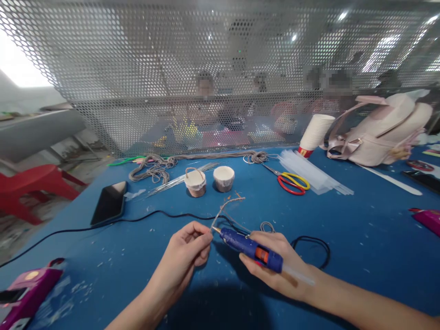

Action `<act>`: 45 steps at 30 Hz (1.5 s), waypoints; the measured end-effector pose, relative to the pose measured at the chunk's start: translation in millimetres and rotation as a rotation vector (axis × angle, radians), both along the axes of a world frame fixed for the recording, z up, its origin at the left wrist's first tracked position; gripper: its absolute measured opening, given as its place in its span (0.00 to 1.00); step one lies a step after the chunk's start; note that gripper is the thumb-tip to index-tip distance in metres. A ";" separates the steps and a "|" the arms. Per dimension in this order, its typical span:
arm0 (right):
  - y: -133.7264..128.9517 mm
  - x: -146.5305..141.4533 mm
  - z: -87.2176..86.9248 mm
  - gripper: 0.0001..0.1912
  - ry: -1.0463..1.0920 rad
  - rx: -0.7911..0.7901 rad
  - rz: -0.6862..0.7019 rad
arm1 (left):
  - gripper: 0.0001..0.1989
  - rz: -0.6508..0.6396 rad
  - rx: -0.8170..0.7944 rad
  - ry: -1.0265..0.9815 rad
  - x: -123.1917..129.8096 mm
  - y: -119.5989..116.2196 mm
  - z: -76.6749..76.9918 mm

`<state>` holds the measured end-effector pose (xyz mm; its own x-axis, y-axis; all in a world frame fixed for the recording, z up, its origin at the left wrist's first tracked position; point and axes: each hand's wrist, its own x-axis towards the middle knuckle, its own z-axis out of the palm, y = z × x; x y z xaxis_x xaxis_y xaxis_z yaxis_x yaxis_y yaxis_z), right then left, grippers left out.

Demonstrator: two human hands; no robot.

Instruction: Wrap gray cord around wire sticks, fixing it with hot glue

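- Blue, slim glue gun [240, 242] with a translucent stick at its rear: the right hand [290, 259] holds it, fingers curled round the body.
- Left hand [184, 256] pinches the end of a thin, greyish twisted cord [219, 211] between thumb and forefinger, over the blue table [130, 261], beside the metal nozzle [216, 229].
- Step in hand looks like gluing that end.
- Next move seems to call for a steady nozzle, skin clear of its heat.
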<state>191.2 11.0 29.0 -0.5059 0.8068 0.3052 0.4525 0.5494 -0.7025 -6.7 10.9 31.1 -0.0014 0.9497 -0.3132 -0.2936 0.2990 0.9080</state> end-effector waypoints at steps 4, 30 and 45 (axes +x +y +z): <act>3.3 1.4 -5.3 0.12 0.046 -0.015 -0.040 | 0.10 0.008 -0.001 0.001 1.3 -1.0 0.8; -1.0 4.4 -4.3 0.10 -0.011 0.065 -0.029 | 0.10 -0.043 -0.020 0.060 -1.5 -1.3 -0.9; 4.0 1.8 -10.9 0.12 0.041 0.132 -0.076 | 0.11 -0.040 -0.010 0.041 -2.6 -2.1 0.2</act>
<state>193.0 15.0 18.2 -0.4299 0.7937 0.4304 0.4687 0.6036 -0.6450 -9.3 8.7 31.3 0.0235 0.9461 -0.3231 -0.2443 0.3189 0.9158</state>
